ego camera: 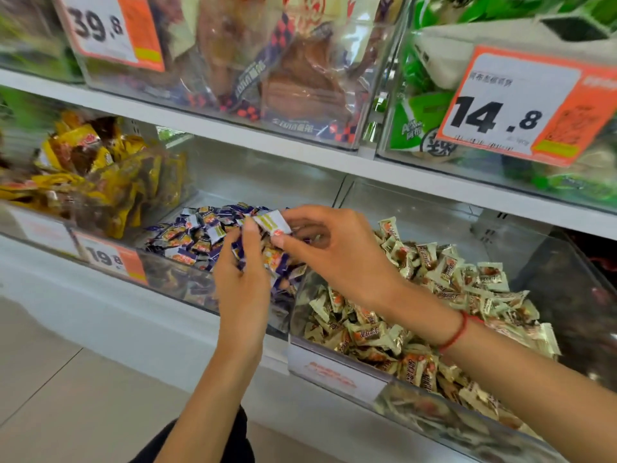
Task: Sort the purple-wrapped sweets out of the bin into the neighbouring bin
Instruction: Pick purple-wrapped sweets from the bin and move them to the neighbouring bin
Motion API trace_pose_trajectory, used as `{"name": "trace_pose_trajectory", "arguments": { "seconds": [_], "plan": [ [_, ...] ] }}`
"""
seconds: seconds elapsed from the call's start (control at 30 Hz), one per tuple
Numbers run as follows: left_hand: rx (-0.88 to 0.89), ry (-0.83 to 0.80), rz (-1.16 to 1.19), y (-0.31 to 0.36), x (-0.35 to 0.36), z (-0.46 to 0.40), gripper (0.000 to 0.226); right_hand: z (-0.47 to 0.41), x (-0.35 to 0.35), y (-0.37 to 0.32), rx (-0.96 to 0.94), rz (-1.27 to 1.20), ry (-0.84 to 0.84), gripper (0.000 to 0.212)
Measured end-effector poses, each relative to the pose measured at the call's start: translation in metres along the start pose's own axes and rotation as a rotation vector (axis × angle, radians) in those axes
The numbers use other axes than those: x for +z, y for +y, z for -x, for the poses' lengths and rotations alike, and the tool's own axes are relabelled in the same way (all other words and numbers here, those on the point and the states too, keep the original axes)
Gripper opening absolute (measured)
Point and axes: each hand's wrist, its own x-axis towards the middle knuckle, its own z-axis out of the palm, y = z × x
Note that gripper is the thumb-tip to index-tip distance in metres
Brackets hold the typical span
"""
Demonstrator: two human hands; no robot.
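Two clear bins stand side by side on the lower shelf. The middle bin (173, 279) holds a heap of purple-wrapped sweets (193, 235). The right bin (337, 375) is full of cream-gold wrapped sweets (444, 279). My left hand (243, 279) holds a bunch of purple-wrapped sweets (277, 259) over the boundary between the bins. My right hand (330, 248) pinches a sweet showing its white side (272, 222), just above the left hand's bunch.
To the left, a clear bin holds yellow snack packets (93, 175). The upper shelf (233, 138) carries bins of large packaged goods, with price signs 39.8 (107, 28) and 14.8 (514, 108). A 19.8 tag (110, 259) is on the middle bin's front. Tiled floor lies below.
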Motion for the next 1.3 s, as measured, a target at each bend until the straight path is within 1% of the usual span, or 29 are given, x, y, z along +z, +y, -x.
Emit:
{"name": "trace_pose_trajectory", "arguments": {
  "seconds": [0.07,0.2,0.27,0.3,0.37,0.4,0.47,0.5,0.53,0.57,0.6,0.63,0.67,0.73,0.77,0.8,0.83,0.9,0.93,0.97,1.0,1.07,1.13,1.2,1.23,1.3],
  "plan": [
    [0.053,0.002,-0.018,0.009,-0.003,-0.009,0.031,-0.013,0.006,-0.002,-0.041,0.068,0.003,0.030],
    [0.283,-0.038,-0.204,0.016,-0.016,-0.048,0.022,-0.039,0.021,0.002,-0.176,0.292,-0.006,0.037],
    [0.410,-0.067,-0.392,0.014,-0.025,-0.073,0.023,-0.049,0.023,0.009,-0.122,0.331,-0.076,0.047],
    [0.467,-0.069,-0.524,0.013,-0.030,-0.086,0.027,-0.053,0.022,0.015,-0.074,0.362,-0.123,0.052],
    [0.575,-0.100,-0.795,0.014,-0.036,-0.105,0.036,-0.057,0.019,0.027,-0.005,0.531,-0.210,0.058],
    [0.604,-0.183,-0.922,0.012,-0.038,-0.113,0.043,-0.057,0.016,0.031,0.025,0.629,-0.248,0.057],
    [0.598,-0.459,-1.233,0.001,-0.037,-0.125,0.071,-0.057,0.010,0.034,0.112,0.741,-0.343,0.050],
    [0.535,-0.592,-1.391,-0.006,-0.037,-0.130,0.084,-0.057,0.008,0.033,0.169,0.774,-0.415,0.048],
    [0.422,-0.703,-1.509,-0.012,-0.037,-0.134,0.091,-0.057,0.007,0.032,0.222,0.806,-0.488,0.047],
    [0.268,-0.790,-1.565,-0.019,-0.038,-0.138,0.097,-0.057,0.007,0.031,0.259,0.834,-0.547,0.045],
    [0.127,-0.857,-1.556,-0.024,-0.039,-0.143,0.102,-0.058,0.006,0.029,0.279,0.851,-0.584,0.044],
    [0.040,-0.906,-1.532,-0.025,-0.040,-0.144,0.105,-0.058,0.007,0.027,0.285,0.856,-0.603,0.042],
    [0.000,-0.926,-1.521,-0.025,-0.041,-0.144,0.104,-0.059,0.007,0.025,0.287,0.853,-0.612,0.041],
    [0.017,-0.893,-1.542,-0.022,-0.043,-0.140,0.096,-0.057,0.006,0.023,0.280,0.800,-0.581,0.039],
    [0.054,-0.841,-1.544,-0.019,-0.043,-0.135,0.092,-0.054,0.004,0.022,0.249,0.754,-0.528,0.037],
    [0.129,-0.775,-1.534,-0.016,-0.043,-0.127,0.090,-0.048,0.000,0.021,0.190,0.708,-0.452,0.035],
    [0.248,-0.695,-1.498,-0.015,-0.042,-0.117,0.088,-0.039,-0.006,0.020,0.121,0.662,-0.365,0.034],
    [0.533,-0.526,-1.297,-0.007,-0.042,-0.087,0.080,-0.010,-0.022,0.019,-0.011,0.577,-0.216,0.033],
    [0.626,-0.472,-1.157,-0.001,-0.041,-0.071,0.072,0.008,-0.031,0.020,-0.059,0.550,-0.183,0.034],
    [0.667,-0.456,-1.031,0.005,-0.038,-0.055,0.063,0.025,-0.041,0.024,-0.093,0.543,-0.187,0.035],
    [0.680,-0.469,-0.960,0.008,-0.033,-0.042,0.056,0.041,-0.050,0.030,-0.110,0.552,-0.230,0.039],
    [0.707,-0.522,-0.979,0.003,-0.020,-0.024,0.052,0.064,-0.063,0.045,-0.085,0.619,-0.407,0.052],
    [0.650,-0.576,-1.025,-0.011,-0.007,-0.016,0.053,0.076,-0.066,0.060,-0.089,0.773,-0.616,0.065],
    [0.567,-0.609,-1.037,-0.022,-0.002,-0.014,0.053,0.080,-0.060,0.071,-0.131,0.896,-0.769,0.075],
    [0.557,-0.617,-1.030,-0.025,-0.002,-0.014,0.053,0.079,-0.054,0.075,-0.153,0.917,-0.808,0.076],
    [0.563,-0.631,-1.011,-0.027,-0.004,-0.015,0.051,0.073,-0.038,0.084,-0.237,0.936,-0.813,0.077]
  ]
}}
